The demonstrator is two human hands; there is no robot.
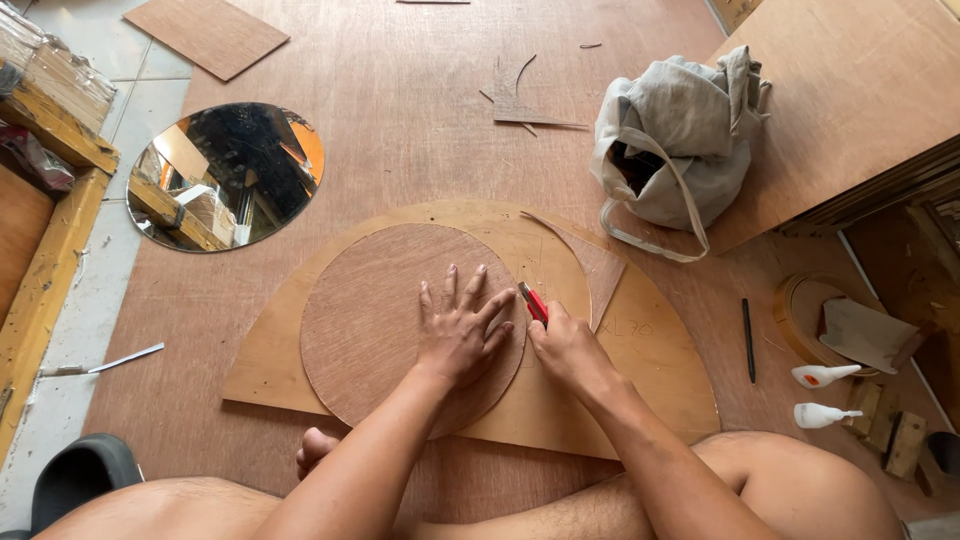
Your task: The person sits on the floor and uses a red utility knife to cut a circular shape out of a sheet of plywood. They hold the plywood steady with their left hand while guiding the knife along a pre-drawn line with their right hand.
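My left hand (460, 325) lies flat with fingers spread on the right part of a round brown board disc (370, 320). The disc rests on a larger half-round plywood sheet (650, 370) on the floor. My right hand (570, 345) grips a red utility knife (533, 302), its tip against the disc's right edge. A curved offcut strip (600, 270) lies loose on the sheet just beyond the knife. My bare legs and a foot show at the bottom.
A round mirror (225, 175) lies at the left, a grey cloth bag (675, 140) at the upper right. A black pen (748, 340), two white glue bottles (825, 395), wood scraps (520, 100), a small board (205, 35) and a black sandal (80, 475) lie around.
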